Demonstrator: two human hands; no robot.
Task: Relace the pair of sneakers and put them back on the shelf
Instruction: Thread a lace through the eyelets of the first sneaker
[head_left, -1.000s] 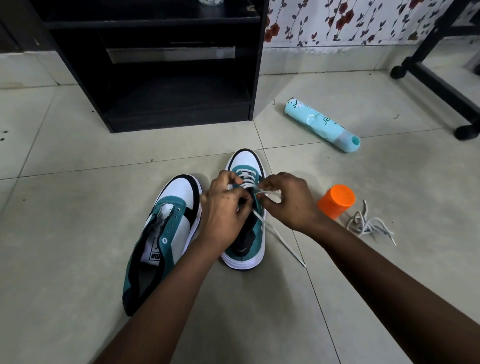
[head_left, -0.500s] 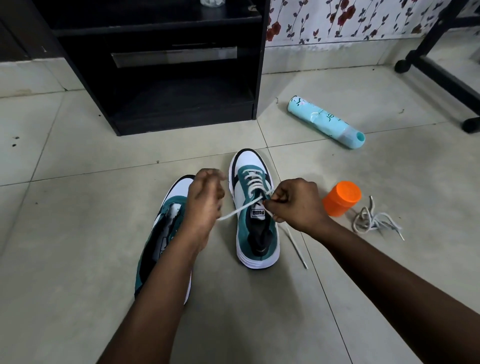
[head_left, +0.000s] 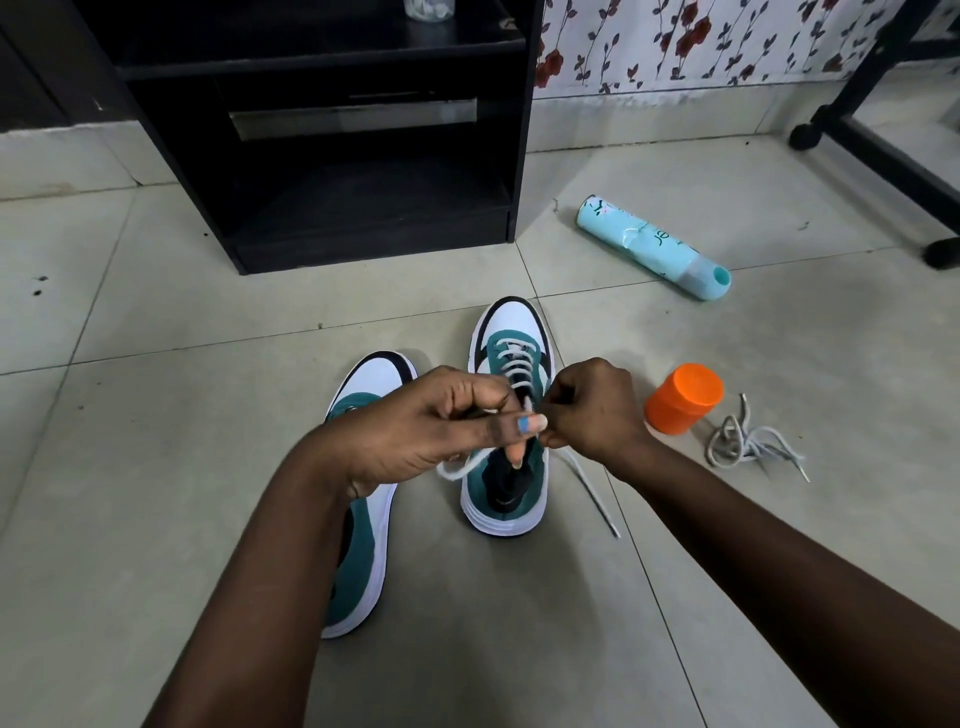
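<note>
In the head view, the left hand (head_left: 415, 421), which half a second before had been drawing a lace end out to the side, had come back in over the right-hand sneaker (head_left: 506, 415), its grip curled around the white lace (head_left: 457, 467); the right hand (head_left: 592, 410) met it at the tongue, its fingers pinched together on the same lace. This suggested one pull-through was finished and the next eyelet, near the top of the row, was being set up, so this shoe looked close to fully laced. A loose tail of the lace trailed on the tile just right of that sneaker. The second sneaker (head_left: 369, 499) lay just left of it, apparently unlaced, its spare grey lace (head_left: 748, 441) in a limp tangle further right, beyond an orange plastic jar (head_left: 683, 397). Both shoes showed smooth white toe panels, matte teal suede-like sides and thick ribbed white soles. The black shelf (head_left: 322, 156) stood beyond the sneaker, its lower bay holding nothing visible.
</note>
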